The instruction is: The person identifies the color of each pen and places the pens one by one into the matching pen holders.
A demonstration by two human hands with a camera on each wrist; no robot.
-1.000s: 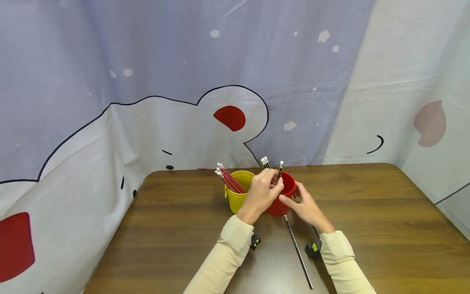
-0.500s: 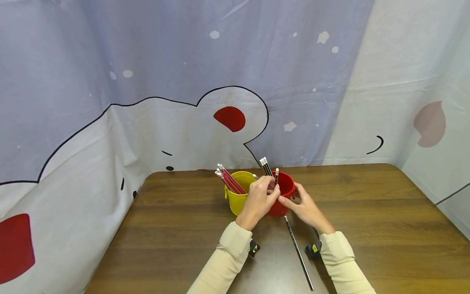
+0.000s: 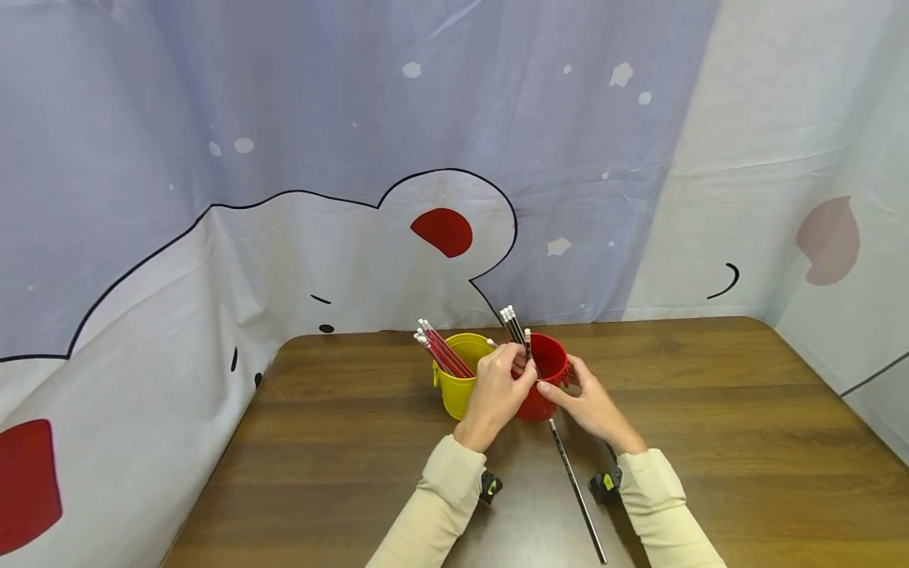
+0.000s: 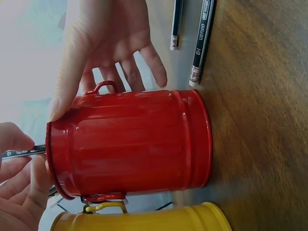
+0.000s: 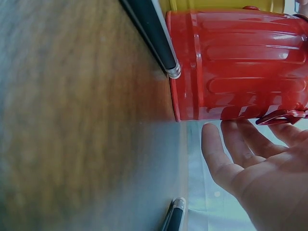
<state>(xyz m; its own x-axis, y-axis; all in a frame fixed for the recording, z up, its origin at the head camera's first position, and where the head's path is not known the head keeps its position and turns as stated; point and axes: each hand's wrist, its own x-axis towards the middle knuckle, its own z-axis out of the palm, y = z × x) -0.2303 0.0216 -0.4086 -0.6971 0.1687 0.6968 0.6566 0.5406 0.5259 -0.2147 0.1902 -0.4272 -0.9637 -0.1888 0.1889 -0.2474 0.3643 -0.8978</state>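
Observation:
My left hand [image 3: 497, 386] pinches a black pencil [image 3: 529, 342] with a white eraser end up, its lower part inside the red bucket [image 3: 536, 407]. Several other black pencils [image 3: 513, 322] lean in that bucket, just beyond my left fingers. On the bucket's right side is my right hand [image 3: 595, 404]. Its thumb lies at the rim and the fingers reach round behind, by the small handle, as the left wrist view shows. To the left stands a yellow bucket [image 3: 454, 396] holding several red pencils [image 3: 446, 353], partly covered by my left hand.
One black pencil [image 3: 578, 493] lies on the wooden table [image 3: 341, 457] in front of the red bucket. Another pencil [image 4: 176, 24] lies beside it, mostly under the right forearm. A patterned cloth [image 3: 319, 260] hangs behind the table.
My left hand has moved slightly left, and the pinched pencil has sunk lower into the red bucket, nearer the other black pencils. The right hand has stayed on the bucket.

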